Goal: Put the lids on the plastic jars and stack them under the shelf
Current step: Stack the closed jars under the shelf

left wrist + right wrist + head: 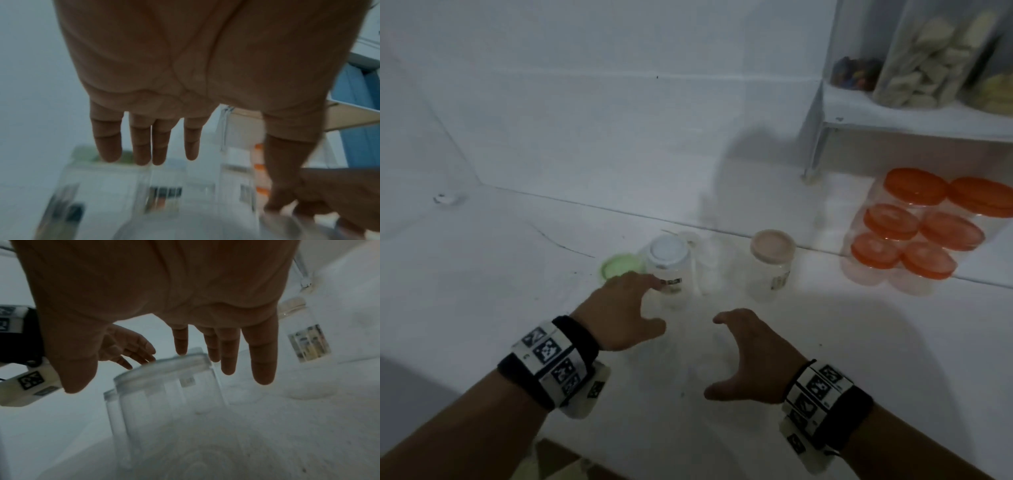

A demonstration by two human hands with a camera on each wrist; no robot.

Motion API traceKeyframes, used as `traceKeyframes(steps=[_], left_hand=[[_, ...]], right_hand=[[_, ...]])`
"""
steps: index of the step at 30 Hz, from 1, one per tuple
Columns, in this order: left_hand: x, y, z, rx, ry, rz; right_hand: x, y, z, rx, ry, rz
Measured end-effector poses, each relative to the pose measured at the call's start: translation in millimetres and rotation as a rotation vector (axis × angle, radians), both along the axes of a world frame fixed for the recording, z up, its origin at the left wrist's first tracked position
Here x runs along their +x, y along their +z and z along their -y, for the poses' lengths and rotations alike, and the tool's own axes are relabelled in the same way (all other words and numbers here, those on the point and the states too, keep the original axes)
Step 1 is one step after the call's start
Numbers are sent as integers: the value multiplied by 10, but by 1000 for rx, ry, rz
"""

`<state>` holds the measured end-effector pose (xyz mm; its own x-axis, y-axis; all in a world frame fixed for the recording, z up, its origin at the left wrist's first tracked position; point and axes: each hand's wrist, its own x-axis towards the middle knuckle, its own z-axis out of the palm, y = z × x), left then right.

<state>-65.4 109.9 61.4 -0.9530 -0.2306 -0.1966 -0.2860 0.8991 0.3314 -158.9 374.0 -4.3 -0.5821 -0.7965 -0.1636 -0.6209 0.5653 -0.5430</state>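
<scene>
Both hands hover over the white counter (500,274) with fingers spread, holding nothing. My left hand (659,305) has its fingertips (654,282) right by a clear jar with a white lid (667,267); whether they touch is unclear. My right hand (712,356) sits lower and to the right, palm facing left. A faint clear open jar (702,370) seems to stand between the hands, too blurred to be sure. A lidless clear jar (710,263), a pink-lidded jar (772,263) and a loose green lid (619,265) stand behind. In the right wrist view the white-lidded jar (164,386) lies under the fingers (228,356).
Several orange-lidded jars (914,236) are stacked under the white shelf (893,120) at the right. Tall food containers (935,58) stand on top of it. White walls close off the back and left. A shelf leg (813,154) stands on the counter.
</scene>
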Motion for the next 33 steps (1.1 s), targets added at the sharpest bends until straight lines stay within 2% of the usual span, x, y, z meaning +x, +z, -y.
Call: traceKeyframes(steps=[3,7,11,14,19,23,27,33], left_hand=[[138,-204,66,-116,-74,187],[167,-430,29,-264,-138,122],[121,-611,-3,-116,-97,154],[26,-627,-80,-1,-128,96],[-345,-352,-515,119,-300,-47],[-874,34,-1029,169,-358,-196],[-1503,312,-1486,207,-348,-306],[-2320,412,-1968,175,-268,-326]], right_hand=[[107,-155,137,47,-74,3],[190,-270,236,3,-181,32],[248,-324,202,-61,-271,28],[194,-303,12,-76,-376,16],[-74,-263,-598,-191,-653,-61],[-521,-206,-1012,-214,-896,-102],[-1045,-198,-1224,-250,-982,-135],[-1643,-294,-1206,-333,-981,-89]])
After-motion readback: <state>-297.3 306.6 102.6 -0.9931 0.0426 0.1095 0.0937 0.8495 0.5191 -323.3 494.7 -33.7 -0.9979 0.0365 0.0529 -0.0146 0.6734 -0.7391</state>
